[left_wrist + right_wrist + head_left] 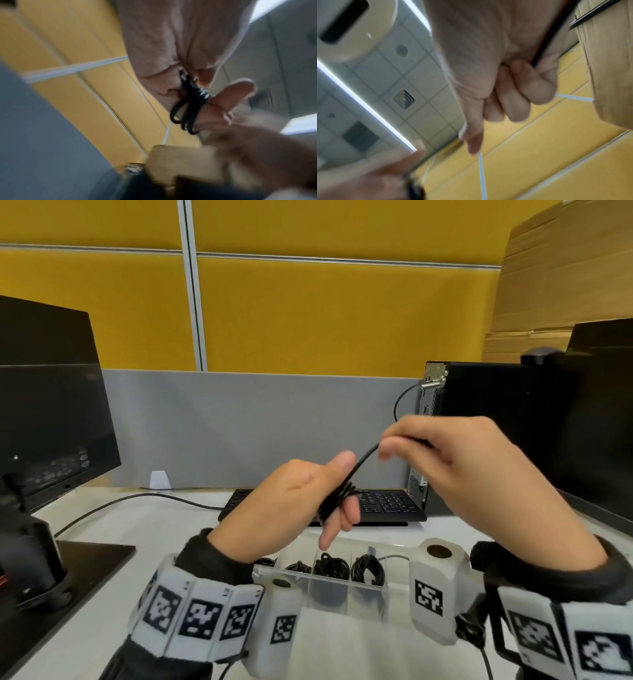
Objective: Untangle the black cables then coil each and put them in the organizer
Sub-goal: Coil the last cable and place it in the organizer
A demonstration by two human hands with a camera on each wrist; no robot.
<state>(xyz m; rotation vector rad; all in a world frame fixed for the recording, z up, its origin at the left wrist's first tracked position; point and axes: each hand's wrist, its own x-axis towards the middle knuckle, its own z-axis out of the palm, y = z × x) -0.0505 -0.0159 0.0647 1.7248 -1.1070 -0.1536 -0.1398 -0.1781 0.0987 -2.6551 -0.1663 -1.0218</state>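
Above the tabletop, the left hand holds a black cable wound around its fingers, while the right hand, at two o'clock from it, pinches the free end taut. At six o'clock, the clear organizer already holds several coiled cables; this coil seems nearly finished.

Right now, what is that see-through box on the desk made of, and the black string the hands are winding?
The clear compartmented organizer box looks like hard glossy plastic: you see the coils and desk through its walls. The thin black cable is no string; its smooth, slightly shiny skin suggests rubber or soft plastic, and it bends into tight loops round the left hand fingers while the right hand pinches its end.
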